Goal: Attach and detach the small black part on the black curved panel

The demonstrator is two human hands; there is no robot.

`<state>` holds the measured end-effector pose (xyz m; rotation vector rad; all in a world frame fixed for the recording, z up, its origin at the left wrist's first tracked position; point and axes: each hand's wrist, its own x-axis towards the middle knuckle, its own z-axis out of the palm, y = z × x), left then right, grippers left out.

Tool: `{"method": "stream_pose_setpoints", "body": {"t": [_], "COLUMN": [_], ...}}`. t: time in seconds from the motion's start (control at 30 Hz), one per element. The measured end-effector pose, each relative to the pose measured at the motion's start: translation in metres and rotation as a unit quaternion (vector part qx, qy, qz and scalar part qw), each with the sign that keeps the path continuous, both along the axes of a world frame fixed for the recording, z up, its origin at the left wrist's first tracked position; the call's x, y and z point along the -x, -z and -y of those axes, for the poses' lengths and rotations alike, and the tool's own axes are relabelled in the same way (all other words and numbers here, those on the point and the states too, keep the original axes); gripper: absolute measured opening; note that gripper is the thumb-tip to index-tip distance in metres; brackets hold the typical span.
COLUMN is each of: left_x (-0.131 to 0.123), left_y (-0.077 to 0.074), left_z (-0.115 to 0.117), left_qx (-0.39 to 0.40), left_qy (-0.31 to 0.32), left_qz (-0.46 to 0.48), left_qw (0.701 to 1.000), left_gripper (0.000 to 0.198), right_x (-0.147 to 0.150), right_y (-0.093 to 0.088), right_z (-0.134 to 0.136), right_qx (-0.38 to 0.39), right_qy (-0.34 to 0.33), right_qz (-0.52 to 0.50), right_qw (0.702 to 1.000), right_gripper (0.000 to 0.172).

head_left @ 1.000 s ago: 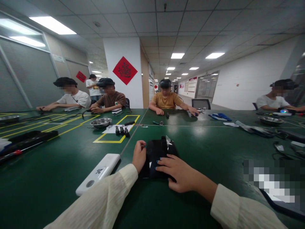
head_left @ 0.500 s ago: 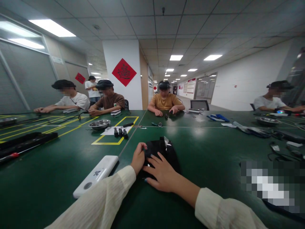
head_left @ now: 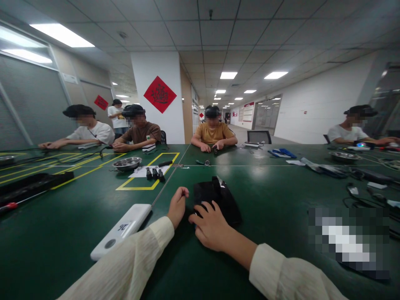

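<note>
The person's right hand (head_left: 211, 227) is lying open, with its fingers spread on the near end of a flat black bag (head_left: 223, 196). The left hand (head_left: 176, 207) is resting curled up just beside the bag's left edge. I cannot tell if it is holding anything. The bag is lying on the green table (head_left: 265, 196), right in front of the person. A white block (head_left: 120, 230) is sitting near the left sleeve. Farther off, a metal bowl (head_left: 126, 163) is sitting beside some yellow lines (head_left: 137, 188). Other people are sitting along the far side.
</note>
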<state>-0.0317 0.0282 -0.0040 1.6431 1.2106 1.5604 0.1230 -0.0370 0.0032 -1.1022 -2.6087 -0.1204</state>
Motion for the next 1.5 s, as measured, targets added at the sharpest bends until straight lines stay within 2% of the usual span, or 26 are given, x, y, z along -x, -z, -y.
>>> {"method": "stream_pose_setpoints", "body": {"t": [0.2,0.4,0.6,0.83,1.03,1.33,1.5], "left_x": [0.002,0.000,-0.001,-0.003,-0.004,-0.003,-0.003], "left_y": [0.001,0.002,0.008,0.005,0.003,0.006,0.008], "left_z": [0.001,0.001,-0.001,0.001,0.004,0.001,-0.001], "left_qx": [0.018,0.034,0.096,0.104,0.101,0.110,0.098], "left_qy": [0.006,0.011,-0.007,0.006,0.017,0.034,0.037], "left_qz": [-0.022,-0.019,0.030,0.014,0.010,0.022,0.027], "left_qw": [1.000,0.999,0.995,0.994,0.995,0.993,0.994], "left_gripper": [0.015,0.013,0.014,0.013,0.018,0.024,0.024], "right_x": [-0.002,-0.019,-0.050,-0.087,-0.126,-0.187,-0.216], "right_y": [0.011,0.008,0.008,0.019,0.031,0.041,0.044], "right_z": [-0.004,-0.023,-0.049,-0.079,-0.100,-0.118,-0.119], "right_qx": [0.039,0.078,0.120,0.116,0.083,0.057,0.055], "right_qy": [0.118,0.201,0.243,0.339,0.373,0.448,0.517], "right_qz": [-0.037,-0.018,0.025,0.030,0.000,-0.039,-0.044], "right_qw": [0.992,0.976,0.962,0.933,0.924,0.891,0.853], "right_gripper": [0.040,0.035,0.048,0.046,0.043,0.045,0.044]}}
